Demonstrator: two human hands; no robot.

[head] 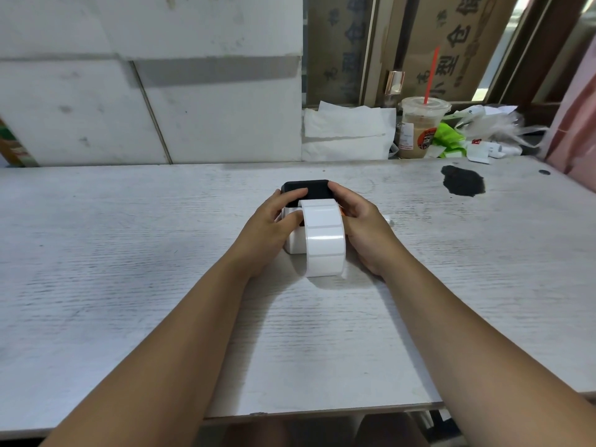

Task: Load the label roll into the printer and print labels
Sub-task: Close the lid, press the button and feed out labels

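Observation:
A small printer with a white body and a black lid sits in the middle of the white wood-grain table. A white strip of blank labels arcs out of the printer toward me and its end rests on the table. My left hand holds the printer's left side, thumb against the strip's edge. My right hand grips the right side, fingers on the lid. The roll itself is hidden.
At the back right stand an iced coffee cup with a red straw, crumpled white paper, green and white label scraps and a plastic bag. A black stain marks the table. White foam boards line the back.

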